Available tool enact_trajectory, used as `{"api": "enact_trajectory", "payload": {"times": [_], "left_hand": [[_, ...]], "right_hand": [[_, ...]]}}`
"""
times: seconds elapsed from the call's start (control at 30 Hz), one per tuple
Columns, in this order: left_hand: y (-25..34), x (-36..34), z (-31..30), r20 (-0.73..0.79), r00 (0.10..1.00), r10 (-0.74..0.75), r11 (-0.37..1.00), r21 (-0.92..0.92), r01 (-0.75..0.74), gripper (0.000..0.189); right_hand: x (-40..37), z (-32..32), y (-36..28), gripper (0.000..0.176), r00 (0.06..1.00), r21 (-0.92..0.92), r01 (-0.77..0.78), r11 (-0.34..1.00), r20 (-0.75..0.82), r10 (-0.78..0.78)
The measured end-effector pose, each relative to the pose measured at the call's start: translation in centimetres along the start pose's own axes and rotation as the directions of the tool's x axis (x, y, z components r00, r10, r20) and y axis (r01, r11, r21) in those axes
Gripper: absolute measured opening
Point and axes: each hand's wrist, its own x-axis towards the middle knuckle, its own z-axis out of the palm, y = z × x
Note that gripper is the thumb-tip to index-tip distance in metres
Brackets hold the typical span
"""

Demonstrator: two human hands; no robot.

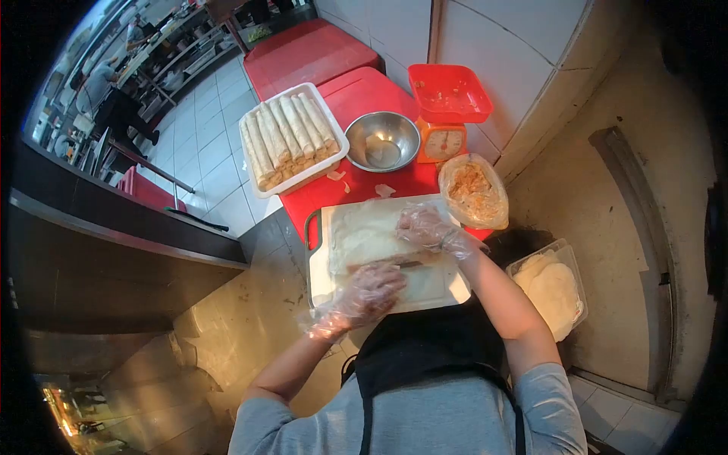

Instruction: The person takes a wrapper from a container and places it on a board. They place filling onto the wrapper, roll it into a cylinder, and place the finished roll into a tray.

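Observation:
A thin, pale wrapper sheet (365, 233) lies over the white cutting board (322, 284). Along its near part runs a narrow brownish strip of filling (364, 265), partly covered by my hand. My left hand (371, 292), in a clear plastic glove, is bent over the near edge of the wrapper beside the filling, its fingers bunched together; the fingertips are hard to make out. My right hand (427, 229), gloved too, rests on the sheet's far right part with fingers stretched to the left.
A white tray (345, 144) holds several long rolls. Beside it are a steel bowl (383, 142), an orange scale (441, 142) with a red pan, and a bag of shredded filling (474, 193). A container of round wrappers (550, 292) sits low right. People work at the far left.

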Motion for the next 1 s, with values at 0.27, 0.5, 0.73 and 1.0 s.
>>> {"api": "enact_trajectory", "payload": {"times": [0.27,0.5,0.73,1.0], "left_hand": [[-1.7,1.2,1.1,-0.044,0.987,-0.152,0.922,0.354,0.157,0.054],[-4.0,1.6,1.9,-0.148,0.967,-0.209,0.903,0.350,0.248,0.048],[-3.2,1.6,0.1,-0.017,0.976,-0.217,0.949,0.230,0.215,0.048],[-2.3,0.9,0.7,-0.115,0.972,-0.205,0.976,0.045,0.211,0.041]], "right_hand": [[-1.0,0.2,-1.9,0.025,0.815,-0.319,0.061,0.946,-0.531,-0.231],[-4.2,1.2,-3.0,0.026,0.994,-0.193,-0.008,0.981,-0.111,-0.014],[-4.8,-0.2,-4.1,0.030,0.994,-0.087,-0.075,0.993,0.071,0.081],[-5.6,1.7,-5.4,0.025,0.998,-0.007,0.026,1.000,-0.053,-0.026]]}}
